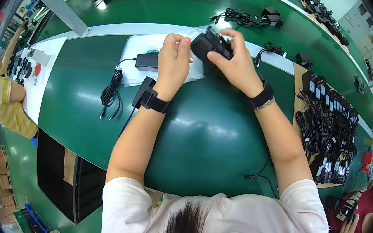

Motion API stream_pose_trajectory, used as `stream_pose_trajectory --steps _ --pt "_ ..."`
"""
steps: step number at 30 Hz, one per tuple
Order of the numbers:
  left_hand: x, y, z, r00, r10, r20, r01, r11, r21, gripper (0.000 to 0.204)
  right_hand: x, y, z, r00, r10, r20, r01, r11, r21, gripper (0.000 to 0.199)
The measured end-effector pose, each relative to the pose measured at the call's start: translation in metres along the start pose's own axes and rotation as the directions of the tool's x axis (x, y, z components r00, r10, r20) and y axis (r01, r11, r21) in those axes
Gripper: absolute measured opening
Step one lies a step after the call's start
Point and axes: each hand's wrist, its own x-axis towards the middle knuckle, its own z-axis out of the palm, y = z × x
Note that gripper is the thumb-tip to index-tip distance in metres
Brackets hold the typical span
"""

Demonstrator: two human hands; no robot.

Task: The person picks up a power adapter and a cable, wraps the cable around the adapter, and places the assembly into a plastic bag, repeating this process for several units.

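Left to right: a co-worker in a yellow striped shirt (7, 105) at the far left; a coiled black cable (110, 93) on the green conveyor belt (206, 132); a black power adapter (147, 61) lying on a stack of clear plastic bags (136, 46). The left hand (172, 61) pinches a clear bag's edge between closed fingers. The right hand (234, 63) grips a black power adapter with bundled cord (208, 45), raised above the belt, touching the bag. At right, a heap of adapters (328, 124)
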Motion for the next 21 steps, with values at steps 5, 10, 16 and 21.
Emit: stream_pose_trajectory --steps 5,10,16,21 --pt "0.0 0.013 0.002 0.997 0.06 0.054 -0.069 0.98 0.188 0.014 -0.004 0.0 0.003 0.944 -0.276 0.178 0.305 0.939 -0.158 0.046" --pt "-0.014 0.025 0.02 0.847 0.406 0.344 -0.522 0.759 0.389 0.01 0.005 0.008 -0.004 0.987 -0.112 0.114 0.113 0.994 -0.004 0.044" --pt "-0.021 0.055 0.039 0.842 0.461 0.282 -0.54 0.732 0.416 0.011 0.012 -0.004 -0.027 0.874 0.326 0.361 -0.461 0.318 0.829 0.02" --pt "-0.012 0.078 0.061 0.578 0.784 0.228 -0.799 0.485 0.356 0.012 0.006 -0.041 -0.037 0.988 0.157 0.0 -0.042 0.267 0.963 0.032"
